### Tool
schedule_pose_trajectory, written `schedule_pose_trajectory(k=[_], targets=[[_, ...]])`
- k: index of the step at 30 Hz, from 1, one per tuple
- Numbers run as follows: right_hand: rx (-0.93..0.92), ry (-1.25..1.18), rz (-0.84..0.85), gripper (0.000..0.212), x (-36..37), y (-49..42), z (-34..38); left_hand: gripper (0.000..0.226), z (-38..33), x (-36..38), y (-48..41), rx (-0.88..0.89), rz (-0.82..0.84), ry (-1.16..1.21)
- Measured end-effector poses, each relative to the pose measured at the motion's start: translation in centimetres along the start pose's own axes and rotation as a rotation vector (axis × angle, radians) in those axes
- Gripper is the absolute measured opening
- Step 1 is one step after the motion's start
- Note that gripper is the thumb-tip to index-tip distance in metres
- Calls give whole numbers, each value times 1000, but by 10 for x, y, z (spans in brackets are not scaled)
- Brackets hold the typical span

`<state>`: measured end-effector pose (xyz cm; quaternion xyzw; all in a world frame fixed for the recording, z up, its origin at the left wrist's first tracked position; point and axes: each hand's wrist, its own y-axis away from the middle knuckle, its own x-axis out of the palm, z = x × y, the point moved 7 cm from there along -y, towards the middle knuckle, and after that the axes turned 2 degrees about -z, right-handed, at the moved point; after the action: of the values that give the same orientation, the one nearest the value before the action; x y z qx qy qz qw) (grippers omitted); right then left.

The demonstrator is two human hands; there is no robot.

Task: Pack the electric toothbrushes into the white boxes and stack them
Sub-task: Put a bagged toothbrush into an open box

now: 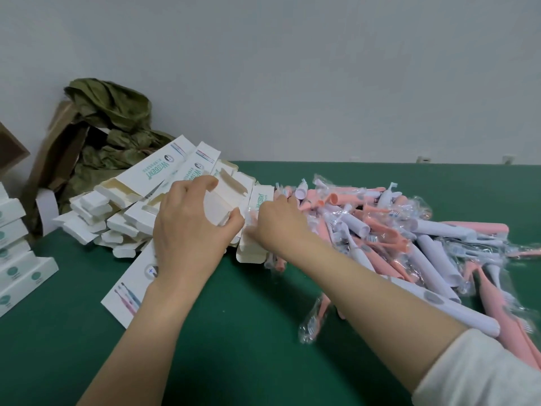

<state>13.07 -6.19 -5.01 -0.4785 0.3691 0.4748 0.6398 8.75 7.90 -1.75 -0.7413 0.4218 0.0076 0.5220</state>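
**Left hand on an open box, right hand wedged at the pile edge**

Head view. Green bench against a grey wall.
- Back left: crumpled olive bag and brown cardboard.
- Far left edge: stack of closed boxes.
- Centre-left: loose heap of empty boxes, flaps open, some propped on others.
- One flat box lies under the left forearm.
- Right half: toothbrush pile, pink and white, many in clear wrap, touching the heap's right edge.
- One wrapped brush head lies apart from the pile, just beside the right forearm.

Left hand: back up, fingers and thumb curled round the open end of a white box on top of the heap.

Right hand: knuckles up, between that box and the toothbrushes, fingers curled down into clear wrap. Fingertips are hidden, so I can't tell if it grips anything. Its forearm crosses over the nearest toothbrushes. White sleeve starts near the elbow.
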Motion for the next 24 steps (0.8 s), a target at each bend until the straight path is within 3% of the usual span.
schedule_pose_trajectory(k=[2, 4, 6, 8, 9, 11, 15, 19, 22, 24], targets=[[-5, -48, -17, 23, -5, -3, -3, 46, 1, -2, 0, 1, -18, -10], [-7, -345, -112, 16, -21, -2, -9, 45, 4, -4, -1, -6, -37, -25], [19, -895, -152, 9, -36, 7, -13, 46, 8, -3, -3, -18, -40, -39], [61, -1502, 18, 6, -37, 21, -4, 49, 8, -1, -3, -11, -29, -52], [76, -1662, 92, 6, -37, 26, 2, 51, 6, 0, -2, -5, -25, -53], [68, -1633, 92, 6, -40, 32, 11, 55, 2, 2, 0, -2, -18, -45], [-9, -1316, -202, 9, -57, 38, 14, 67, 2, 4, 1, -52, 9, -24], [-84, -1044, -317, 3, -65, 42, 25, 70, -8, 4, 5, -28, 35, 56], [-103, -904, -301, 6, -67, 39, 32, 71, -13, -1, 6, -23, 16, 133], [-77, -964, -194, 6, -66, 33, 32, 70, -12, -4, 6, -40, -17, 144]])
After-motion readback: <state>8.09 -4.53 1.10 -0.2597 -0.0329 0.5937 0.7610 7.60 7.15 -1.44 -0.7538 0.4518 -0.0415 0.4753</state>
